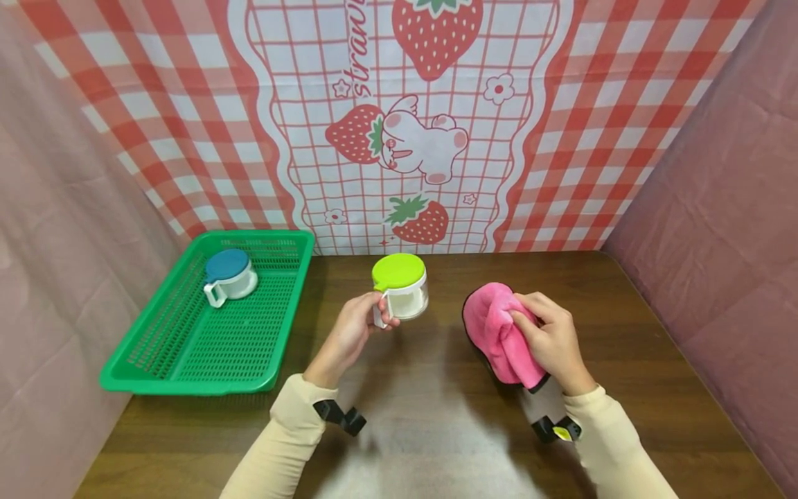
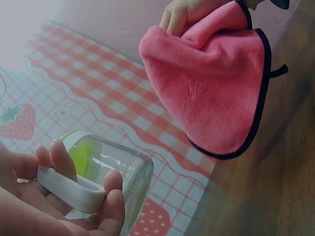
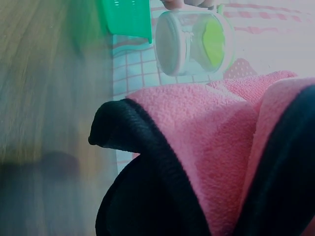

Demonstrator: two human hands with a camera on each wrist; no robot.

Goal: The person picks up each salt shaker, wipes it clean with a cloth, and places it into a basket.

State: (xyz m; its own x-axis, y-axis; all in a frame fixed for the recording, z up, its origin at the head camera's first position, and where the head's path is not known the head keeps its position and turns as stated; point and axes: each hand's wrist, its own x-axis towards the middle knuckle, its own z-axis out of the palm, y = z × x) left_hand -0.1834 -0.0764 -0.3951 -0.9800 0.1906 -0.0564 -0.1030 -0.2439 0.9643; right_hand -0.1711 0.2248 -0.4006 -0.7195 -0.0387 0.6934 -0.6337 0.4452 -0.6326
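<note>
My left hand (image 1: 355,326) grips the white handle of a clear seasoning jar (image 1: 408,303) with a lime-green lid (image 1: 400,270), held above the wooden table. In the left wrist view the fingers curl round the handle (image 2: 74,191), and the jar's clear wall (image 2: 118,162) shows beyond them. To the right, my right hand (image 1: 551,339) pinches a bunched pink cloth (image 1: 499,333) with black edging, apart from the jar. Folds of the cloth (image 3: 197,142) fill much of the right wrist view, where my right hand is hardly visible.
A green plastic basket (image 1: 283,333) stands on the left of the wooden table (image 1: 411,430). Inside it, near the back, sits a similar jar with a blue lid (image 1: 227,264). A strawberry-print checked cloth (image 1: 399,138) hangs behind the table, with pink curtains at both sides.
</note>
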